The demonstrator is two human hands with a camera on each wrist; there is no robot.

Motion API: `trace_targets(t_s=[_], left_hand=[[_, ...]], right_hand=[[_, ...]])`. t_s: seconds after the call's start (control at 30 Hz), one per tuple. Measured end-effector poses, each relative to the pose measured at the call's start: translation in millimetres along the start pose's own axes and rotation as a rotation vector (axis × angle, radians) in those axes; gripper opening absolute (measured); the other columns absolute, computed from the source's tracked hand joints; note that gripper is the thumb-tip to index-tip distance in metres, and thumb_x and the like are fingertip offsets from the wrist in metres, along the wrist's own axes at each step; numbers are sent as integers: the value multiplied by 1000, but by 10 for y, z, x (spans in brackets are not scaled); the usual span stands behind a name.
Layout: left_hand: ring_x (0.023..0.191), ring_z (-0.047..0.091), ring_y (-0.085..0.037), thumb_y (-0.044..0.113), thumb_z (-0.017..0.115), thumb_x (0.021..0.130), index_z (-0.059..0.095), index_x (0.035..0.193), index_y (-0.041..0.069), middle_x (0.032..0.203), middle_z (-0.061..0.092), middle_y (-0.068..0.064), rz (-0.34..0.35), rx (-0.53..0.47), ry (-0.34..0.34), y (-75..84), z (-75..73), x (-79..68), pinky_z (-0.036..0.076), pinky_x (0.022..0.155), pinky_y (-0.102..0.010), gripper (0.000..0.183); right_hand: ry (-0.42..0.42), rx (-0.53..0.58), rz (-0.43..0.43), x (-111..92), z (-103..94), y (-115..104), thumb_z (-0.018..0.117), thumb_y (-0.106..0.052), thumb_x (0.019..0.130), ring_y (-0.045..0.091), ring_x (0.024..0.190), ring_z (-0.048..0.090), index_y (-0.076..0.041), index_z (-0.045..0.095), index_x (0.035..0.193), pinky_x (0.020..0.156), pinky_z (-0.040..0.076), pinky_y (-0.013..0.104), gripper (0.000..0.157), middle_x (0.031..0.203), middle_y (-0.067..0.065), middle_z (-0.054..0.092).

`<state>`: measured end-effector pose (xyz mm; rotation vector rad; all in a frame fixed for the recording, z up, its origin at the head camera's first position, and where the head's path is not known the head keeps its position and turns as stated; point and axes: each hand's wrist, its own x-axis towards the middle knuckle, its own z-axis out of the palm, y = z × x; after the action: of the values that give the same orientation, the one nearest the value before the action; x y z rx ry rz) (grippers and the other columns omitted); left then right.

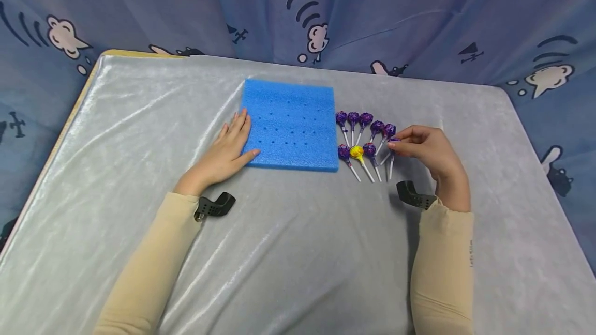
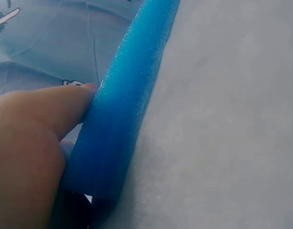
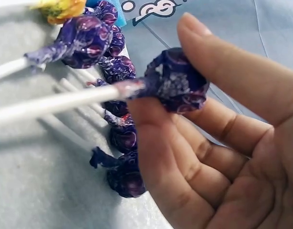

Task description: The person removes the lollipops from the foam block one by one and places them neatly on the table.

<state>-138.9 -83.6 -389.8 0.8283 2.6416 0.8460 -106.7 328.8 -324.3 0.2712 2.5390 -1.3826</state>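
Observation:
My left hand lies flat with its fingers and thumb on the left edge of a blue foam board, which has several small holes in its top. In the left wrist view the thumb rests along the top edge of the board's side. Right of the board, my right hand pinches a purple-wrapped lollipop by its head between thumb and fingers, its white stick pointing away from the palm. Close beside it lie several other purple lollipops in two rows, with one yellow lollipop in the nearer row.
A shiny grey-white cloth covers the table. Behind and at both sides hangs a blue curtain with cartoon prints. Black wrist mounts sit at both beige sleeves.

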Motion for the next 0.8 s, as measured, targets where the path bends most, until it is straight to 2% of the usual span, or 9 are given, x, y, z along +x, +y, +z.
trace_targets(t_s=[0.27, 0.4, 0.5, 0.7, 0.8], left_hand=[[141, -15, -26, 37, 38, 101, -4, 148, -1, 155, -16, -13, 0, 1, -4, -11, 26, -1, -8, 114, -42, 74], [141, -15, -26, 38, 39, 101, -3, 148, -1, 155, -16, -13, -1, 1, 0, -15, 23, 4, -7, 114, -42, 74], [142, -14, -26, 38, 40, 101, -2, 148, -2, 155, -15, -13, 3, 3, 9, -14, 44, 8, -7, 114, -42, 75], [142, -13, -28, 37, 40, 101, -2, 148, -2, 155, -14, -14, 2, 0, -7, -26, 131, -30, -6, 114, -43, 74], [142, -13, -27, 37, 41, 100, -1, 148, -1, 156, -13, -13, 5, -8, -1, -20, 146, -42, -6, 114, -42, 75]], right_hand=[[-26, -23, 12, 24, 26, 25, 72, -20, 85, 4, 74, 63, 9, 60, 112, 68, 50, 17, 42, 79, -15, 65], [-34, -35, 5, 43, 72, 35, 71, -20, 85, 2, 73, 63, 12, 59, 113, 67, 50, 17, 44, 79, -17, 65], [-13, -90, 4, 54, 124, 44, 72, -22, 85, 2, 71, 62, 11, 61, 111, 65, 49, 18, 44, 77, -14, 65], [9, -312, 47, 37, 248, 50, 73, -32, 83, 10, 69, 60, 6, 65, 107, 63, 47, 22, 46, 87, 9, 68], [16, -346, 56, 4, 251, 32, 72, -34, 84, 18, 73, 64, 5, 64, 109, 66, 48, 28, 47, 95, 18, 68]])
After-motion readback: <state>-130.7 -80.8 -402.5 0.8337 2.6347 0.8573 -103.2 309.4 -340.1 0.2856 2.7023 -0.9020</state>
